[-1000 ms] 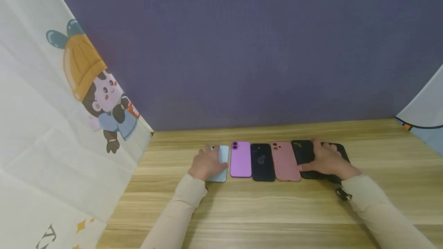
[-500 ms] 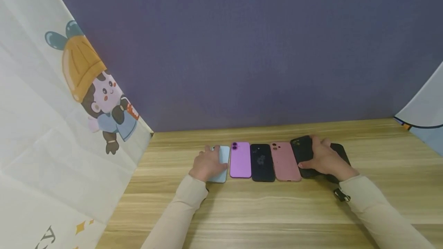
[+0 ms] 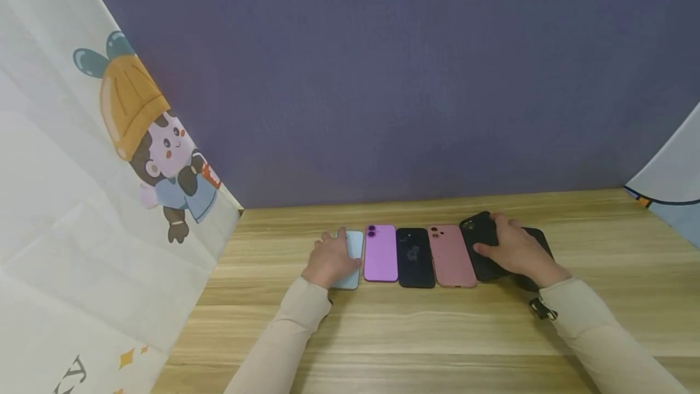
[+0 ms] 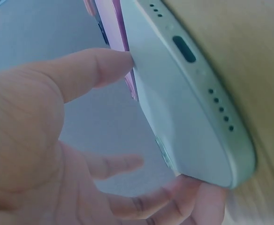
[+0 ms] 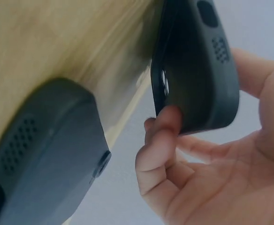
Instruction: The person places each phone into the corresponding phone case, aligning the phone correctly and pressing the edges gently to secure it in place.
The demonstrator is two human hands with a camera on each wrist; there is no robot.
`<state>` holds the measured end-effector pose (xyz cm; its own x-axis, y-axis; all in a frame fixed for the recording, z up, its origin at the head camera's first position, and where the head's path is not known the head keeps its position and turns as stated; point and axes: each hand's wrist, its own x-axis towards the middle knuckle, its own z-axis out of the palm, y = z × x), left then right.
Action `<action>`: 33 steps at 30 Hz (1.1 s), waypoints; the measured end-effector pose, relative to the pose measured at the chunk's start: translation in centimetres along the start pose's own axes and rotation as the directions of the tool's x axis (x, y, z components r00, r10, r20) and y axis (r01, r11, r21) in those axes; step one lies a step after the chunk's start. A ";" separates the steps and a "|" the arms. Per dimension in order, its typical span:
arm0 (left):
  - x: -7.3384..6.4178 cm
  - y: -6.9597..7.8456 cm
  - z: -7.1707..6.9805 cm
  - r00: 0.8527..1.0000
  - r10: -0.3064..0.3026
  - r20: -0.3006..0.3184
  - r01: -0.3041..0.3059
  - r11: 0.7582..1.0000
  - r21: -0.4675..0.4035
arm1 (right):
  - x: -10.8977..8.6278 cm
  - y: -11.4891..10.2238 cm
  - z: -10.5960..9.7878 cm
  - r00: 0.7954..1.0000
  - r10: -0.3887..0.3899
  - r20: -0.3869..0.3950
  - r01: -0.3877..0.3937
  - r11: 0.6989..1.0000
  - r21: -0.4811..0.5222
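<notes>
My left hand (image 3: 330, 260) grips a light blue phone (image 3: 355, 245) lying face down at the left end of a row. In the left wrist view its thumb presses one long edge, while fingertips curl at the opposite side. At the row's right end my right hand (image 3: 519, 251) holds a black phone case (image 3: 478, 233). The right wrist view shows this case (image 5: 200, 89) hollow and tipped up from the table, with a finger bent over its rim. A second black case (image 5: 52, 154) lies beside it, partly hidden under the right hand in the head view.
Between the hands lie a purple phone (image 3: 381, 254), a black one (image 3: 415, 269) with a pale mark, and a pink one (image 3: 454, 260). The wooden table (image 3: 415, 339) meets a dark blue panel (image 3: 404, 78) behind. A printed white cloth (image 3: 60, 199) borders the left.
My right hand has turned the black phone case slightly and raised it, its top shifting toward the back panel. The second black case shows more. My left hand stays on the light blue phone.
</notes>
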<state>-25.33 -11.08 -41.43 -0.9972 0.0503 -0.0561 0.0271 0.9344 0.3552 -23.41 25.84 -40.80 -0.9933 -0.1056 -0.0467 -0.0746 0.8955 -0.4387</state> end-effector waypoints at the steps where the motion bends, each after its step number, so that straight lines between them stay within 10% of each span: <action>1: 0.0 0.0 0.0 1.000 -0.002 -0.004 0.002 1.000 0.001 | 0.0 0.0 -0.1 1.000 -0.005 -0.003 0.005 1.000 -0.002; 33: 0.1 0.2 0.2 0.997 -0.048 -0.065 0.046 0.999 -0.021 | -0.1 0.2 -1.2 0.997 -0.040 -0.064 0.039 0.999 -0.020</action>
<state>-25.39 -10.85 -41.57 -0.9998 -0.0173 -0.0122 -0.0205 0.9282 0.3715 -23.42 26.53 -39.75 -0.9931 -0.1137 0.0282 -0.1149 0.8991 -0.4224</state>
